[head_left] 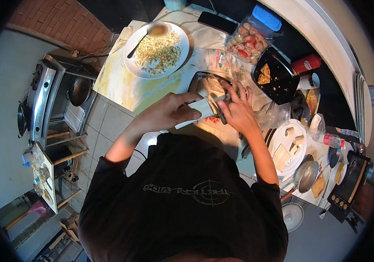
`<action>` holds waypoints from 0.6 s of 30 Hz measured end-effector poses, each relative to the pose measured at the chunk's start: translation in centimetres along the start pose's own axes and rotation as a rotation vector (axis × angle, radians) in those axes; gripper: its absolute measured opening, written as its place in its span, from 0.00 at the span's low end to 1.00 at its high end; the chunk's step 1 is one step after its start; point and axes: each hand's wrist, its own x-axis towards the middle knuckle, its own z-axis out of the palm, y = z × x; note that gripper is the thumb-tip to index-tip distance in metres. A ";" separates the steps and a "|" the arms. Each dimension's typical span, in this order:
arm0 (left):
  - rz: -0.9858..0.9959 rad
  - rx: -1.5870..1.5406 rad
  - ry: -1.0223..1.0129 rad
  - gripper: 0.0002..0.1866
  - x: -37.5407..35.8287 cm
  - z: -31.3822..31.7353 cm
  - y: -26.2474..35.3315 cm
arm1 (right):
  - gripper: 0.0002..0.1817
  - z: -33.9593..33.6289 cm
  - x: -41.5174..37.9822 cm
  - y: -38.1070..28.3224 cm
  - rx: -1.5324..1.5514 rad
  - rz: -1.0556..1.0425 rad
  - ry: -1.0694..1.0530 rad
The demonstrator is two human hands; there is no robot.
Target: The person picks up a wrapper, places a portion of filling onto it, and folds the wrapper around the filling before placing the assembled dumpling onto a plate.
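Note:
My left hand (171, 110) is closed, thumb and fingers on either side of a pale, flat-sided rectangular piece (200, 110); I cannot tell what it is. That piece reaches over the near part of a small black tray (192, 81) with a light brown content. At the tray's right side is my right hand (240, 111), its fingers curled over the rim and the thumb near the pale piece. Something red (212, 119) shows just below the tray. Clear plastic wrap (263, 98) lies beyond my right hand.
A white plate (130, 61) of chopped vegetables with a spoon stands at the far left. To the right are a black dish (285, 89) with food scraps, a bag of reddish balls (248, 41), a plate (298, 157) with pale pieces and a strainer (307, 177). A stove (43, 100) stands left.

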 end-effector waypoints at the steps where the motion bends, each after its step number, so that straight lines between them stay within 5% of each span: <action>1: 0.000 -0.001 -0.002 0.25 0.0 -0.1 0.0 | 0.28 -0.2 0.0 -0.1 0.016 0.018 0.025; 5: -0.032 0.021 0.003 0.25 0.4 -0.3 -0.6 | 0.29 -2.1 -0.4 -0.4 0.124 0.081 0.110; 8: 0.066 0.044 0.031 0.25 1.2 -0.2 -2.1 | 0.40 -1.0 -1.1 0.9 0.754 0.323 0.265; 9: 0.076 0.076 0.043 0.26 1.5 -0.1 -2.5 | 0.40 -1.2 -1.3 1.2 0.753 0.325 0.267; 12: 0.087 0.093 0.043 0.26 1.9 0.2 -2.2 | 0.41 -2.8 -1.9 0.1 1.385 0.449 0.260; 18: 0.172 0.158 0.077 0.22 2.2 0.9 -1.8 | 0.41 -5.0 -2.3 -3.1 1.540 0.295 0.178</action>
